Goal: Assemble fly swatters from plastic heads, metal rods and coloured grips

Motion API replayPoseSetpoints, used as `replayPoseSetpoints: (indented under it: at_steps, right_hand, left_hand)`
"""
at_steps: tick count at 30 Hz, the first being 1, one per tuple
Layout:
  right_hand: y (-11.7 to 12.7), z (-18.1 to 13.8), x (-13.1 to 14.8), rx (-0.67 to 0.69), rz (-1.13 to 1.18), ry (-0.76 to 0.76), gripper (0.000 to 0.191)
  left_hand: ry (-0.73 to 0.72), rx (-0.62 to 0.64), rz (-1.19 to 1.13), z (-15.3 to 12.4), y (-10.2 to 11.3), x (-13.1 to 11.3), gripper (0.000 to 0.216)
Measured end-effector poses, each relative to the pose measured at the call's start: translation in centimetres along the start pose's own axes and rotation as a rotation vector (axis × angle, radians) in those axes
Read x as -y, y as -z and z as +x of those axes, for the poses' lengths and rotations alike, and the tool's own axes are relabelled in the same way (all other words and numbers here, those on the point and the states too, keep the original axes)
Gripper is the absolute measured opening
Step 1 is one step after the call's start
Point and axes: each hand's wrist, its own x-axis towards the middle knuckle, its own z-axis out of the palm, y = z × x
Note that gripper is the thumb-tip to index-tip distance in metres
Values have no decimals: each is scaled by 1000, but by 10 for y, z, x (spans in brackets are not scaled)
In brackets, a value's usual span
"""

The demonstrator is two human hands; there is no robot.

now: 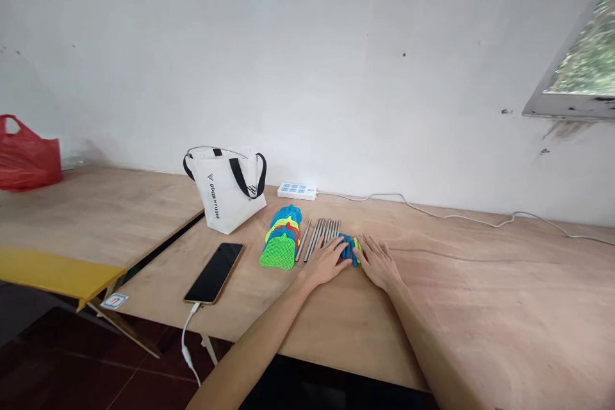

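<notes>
My left hand [327, 261] lies palm down on the wooden table [346, 333], fingers stretched out, its fingertips at the left side of a row of blue handles [346, 251]. Opposite it, my right hand [379, 262] is flat with fingers extended, touching the right end of the row, where a yellow-green handle [357, 245] shows. Part of the row is hidden beneath my fingers. Several slim metal rods [317, 234] lie side by side just left of the handles. Farther left is an overlapping pile of fly swatter heads [278, 251] in green, red, yellow and blue mesh.
A phone [214, 273] with a white charging cable [185, 351] lies near the front left. Behind it stands a white tote bag [228, 195]. A power strip [296, 191] sits by the wall, its cord [432, 213] running right. On the left table is a red plastic bag [29, 157].
</notes>
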Motion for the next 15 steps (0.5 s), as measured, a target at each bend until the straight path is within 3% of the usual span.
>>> replayPoseSetpoints:
  at_steps: [4,9,15]
  right_hand:
    - [1,1,9,31,-5,68,62]
    - [1,5,20,54,-12,124,64]
    - [-1,10,28,56,-11,172,65]
  left_hand:
    - [81,-86,72,-1,7,11,63]
    - [141,-8,121,-5,-3,22,69]
    - [219,-1,105,-7,-13,18,67]
